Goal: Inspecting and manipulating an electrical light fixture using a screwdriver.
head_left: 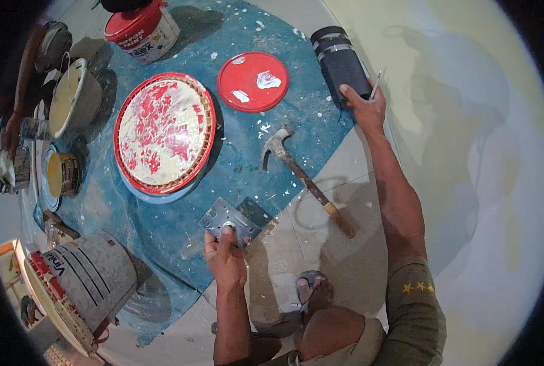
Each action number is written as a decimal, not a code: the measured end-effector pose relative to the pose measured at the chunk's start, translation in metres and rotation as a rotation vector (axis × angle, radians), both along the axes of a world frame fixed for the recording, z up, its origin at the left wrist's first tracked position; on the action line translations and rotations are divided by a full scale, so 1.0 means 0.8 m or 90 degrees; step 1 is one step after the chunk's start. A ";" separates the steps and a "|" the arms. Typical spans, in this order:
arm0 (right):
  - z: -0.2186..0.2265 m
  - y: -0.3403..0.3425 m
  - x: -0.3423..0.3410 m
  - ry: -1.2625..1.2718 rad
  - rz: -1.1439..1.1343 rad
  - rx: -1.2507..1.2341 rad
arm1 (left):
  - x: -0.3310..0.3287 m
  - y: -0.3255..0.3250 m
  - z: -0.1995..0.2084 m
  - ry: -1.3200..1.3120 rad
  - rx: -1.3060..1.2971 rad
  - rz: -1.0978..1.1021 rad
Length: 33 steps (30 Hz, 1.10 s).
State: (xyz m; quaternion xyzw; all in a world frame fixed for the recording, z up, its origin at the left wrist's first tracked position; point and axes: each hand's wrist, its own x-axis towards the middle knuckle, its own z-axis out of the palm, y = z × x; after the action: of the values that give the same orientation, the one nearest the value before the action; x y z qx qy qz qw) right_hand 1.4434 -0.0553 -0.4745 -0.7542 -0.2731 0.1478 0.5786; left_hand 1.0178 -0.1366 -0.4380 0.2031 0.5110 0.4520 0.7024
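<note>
My left hand (226,262) is closed on a flat square metal plate (218,212) with small holes, its thumb pressed on the top face. The plate is held over the edge of a paint-spattered blue sheet (247,155). Farther off to the right, my right hand (365,105) grips the near end of a black cylindrical fixture (342,66) with glossy bands, which looks like a wall lamp. A thin pale rod (377,84) sticks up from the same hand; its kind is unclear. Between my hands lies a claw hammer (305,177), head on the sheet, handle on the tiles.
A pail with a paint-smeared red lid (162,131) stands mid-sheet, near a loose red lid (252,82). Paint buckets (147,36) (92,274) stand far left and near left. Another person's arm (21,97) reaches in at left. A pale wall (479,183) rises at right.
</note>
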 end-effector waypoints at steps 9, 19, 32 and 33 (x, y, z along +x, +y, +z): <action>0.024 -0.010 0.002 0.072 0.025 -0.075 | 0.005 0.009 -0.012 -0.085 0.036 0.001; -0.004 -0.171 -0.079 -0.177 0.058 -0.359 | 0.011 0.030 0.010 -0.141 0.029 0.010; 0.004 -0.140 -0.197 -0.315 0.429 -0.491 | -0.022 0.024 0.083 -0.162 -0.018 0.060; 0.019 -0.135 -0.197 -0.317 0.449 -0.489 | -0.030 0.019 0.107 -0.157 -0.018 0.078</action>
State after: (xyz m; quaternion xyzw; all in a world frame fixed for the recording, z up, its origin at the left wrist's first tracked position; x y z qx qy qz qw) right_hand 1.2859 -0.1636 -0.4591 -0.7856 -0.5627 0.2383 0.0977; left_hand 0.9935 -0.1214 -0.3524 0.1041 0.4387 0.5085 0.7336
